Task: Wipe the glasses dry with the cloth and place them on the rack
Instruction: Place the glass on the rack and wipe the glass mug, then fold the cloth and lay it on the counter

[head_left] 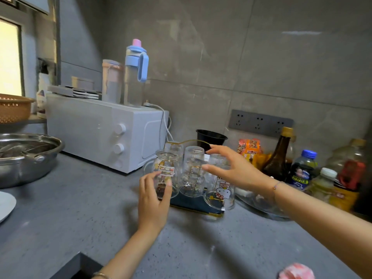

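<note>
Left hand (154, 200) cupping smooth printed glass (166, 174), ribbed glass (192, 172) beside

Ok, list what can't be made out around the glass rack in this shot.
- Pink cloth, head view: cut off by the bottom edge.
- Rear glass: blurred behind the front glasses; shape unclear.
- Rack: its pegs are lost behind clear glass.
- Right hand: whether it touches the Hello Kitty glass is unclear.
- Left hand: hides the sticker glass's base.

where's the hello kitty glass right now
The hello kitty glass stands upside down at the right end of the rack, centre of the head view, under the right hand.
</note>
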Demonstrator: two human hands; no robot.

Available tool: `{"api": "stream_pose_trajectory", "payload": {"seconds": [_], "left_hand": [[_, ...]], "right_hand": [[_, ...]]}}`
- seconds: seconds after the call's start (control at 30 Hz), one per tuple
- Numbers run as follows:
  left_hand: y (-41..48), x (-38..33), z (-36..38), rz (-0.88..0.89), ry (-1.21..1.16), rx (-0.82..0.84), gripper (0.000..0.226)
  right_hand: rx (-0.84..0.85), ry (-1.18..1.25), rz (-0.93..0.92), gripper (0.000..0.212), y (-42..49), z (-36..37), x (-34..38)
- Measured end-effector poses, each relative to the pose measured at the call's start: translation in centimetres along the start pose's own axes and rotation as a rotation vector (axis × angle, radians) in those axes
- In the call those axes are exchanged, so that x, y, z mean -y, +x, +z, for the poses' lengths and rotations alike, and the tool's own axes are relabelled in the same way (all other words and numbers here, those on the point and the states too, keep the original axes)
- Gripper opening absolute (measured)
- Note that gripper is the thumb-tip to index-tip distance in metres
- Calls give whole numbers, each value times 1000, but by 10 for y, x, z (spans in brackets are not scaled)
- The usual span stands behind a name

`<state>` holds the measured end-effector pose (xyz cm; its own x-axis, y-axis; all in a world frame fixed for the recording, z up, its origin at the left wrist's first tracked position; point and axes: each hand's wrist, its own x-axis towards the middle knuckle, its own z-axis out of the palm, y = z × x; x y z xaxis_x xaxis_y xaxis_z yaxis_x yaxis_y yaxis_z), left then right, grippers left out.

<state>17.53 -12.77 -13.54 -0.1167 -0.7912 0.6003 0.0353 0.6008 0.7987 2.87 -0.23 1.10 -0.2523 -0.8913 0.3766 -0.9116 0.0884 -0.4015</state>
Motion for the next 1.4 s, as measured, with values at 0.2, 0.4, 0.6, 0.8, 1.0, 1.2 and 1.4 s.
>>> {"api": "stream_pose_trajectory", "payload": {"seconds": [0.2,0.4,0.6,0.8,1.0,1.2,1.4], "left_hand": [[-40,-32,32,-6,74,325,20],[-104,-68,68,73,104,719,18],[-141,-92,105,79,147,1030,38],[-152,-112,118,129,155,1090,34],[-138,-150,118,26,-159,1054,25],[-121,-184,110,-58,-344,1051,10],[-117,-204,102,-77,-310,1007,19]], "right_hand": [[9,-15,120,60,-86,-35,-43],[40,28,310,36,-191,-41,-90],[-13,92,480,44,-250,-15,-126],[-57,163,487,21,-264,-6,-131],[-279,632,424,17,-250,-49,-107],[-200,665,402,18,-241,-90,-88],[-190,696,421,16,-242,-95,-82]]}}
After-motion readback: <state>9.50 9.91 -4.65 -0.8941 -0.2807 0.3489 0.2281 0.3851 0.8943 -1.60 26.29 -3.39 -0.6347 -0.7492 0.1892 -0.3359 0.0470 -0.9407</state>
